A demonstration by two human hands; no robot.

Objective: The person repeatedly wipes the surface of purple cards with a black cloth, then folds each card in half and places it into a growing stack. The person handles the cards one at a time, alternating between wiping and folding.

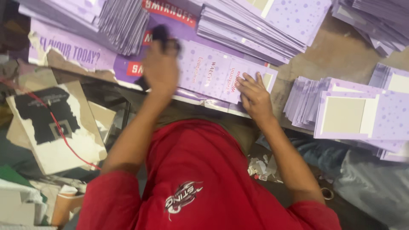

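Lilac dotted carton blank (215,74) lies flat, right hand (254,97) pressing it.

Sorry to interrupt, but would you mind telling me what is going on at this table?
A person in a red shirt is working on a flat lilac carton sheet. The right hand presses flat on the sheet's edge. The left hand, blurred, holds something dark over it; what it is cannot be told. Stacks of like sheets lie around on the table.

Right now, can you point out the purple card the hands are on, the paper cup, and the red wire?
purple card (213,74), head view, on its flat middle.
paper cup (62,206), head view, on its side wall.
red wire (59,130), head view, on its middle stretch.
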